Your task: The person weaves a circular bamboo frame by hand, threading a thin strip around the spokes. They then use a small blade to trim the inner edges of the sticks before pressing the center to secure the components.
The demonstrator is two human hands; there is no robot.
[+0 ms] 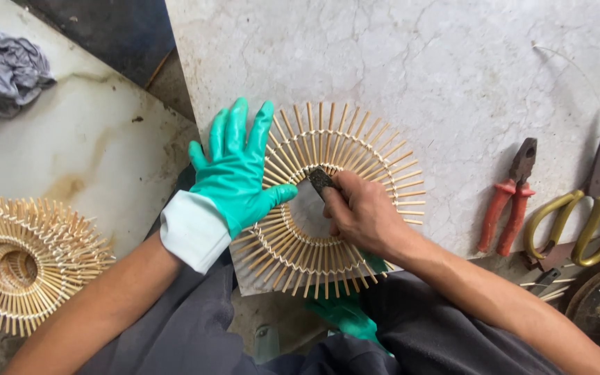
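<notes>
No packages, labels, signs or screens anywhere in view.

Teal glove [234,170], pale tan sunburst stick ring [342,149], red-handled pliers [508,201], yellow-handled scissors [585,208], grey crumpled cloth [1,76].
</notes>
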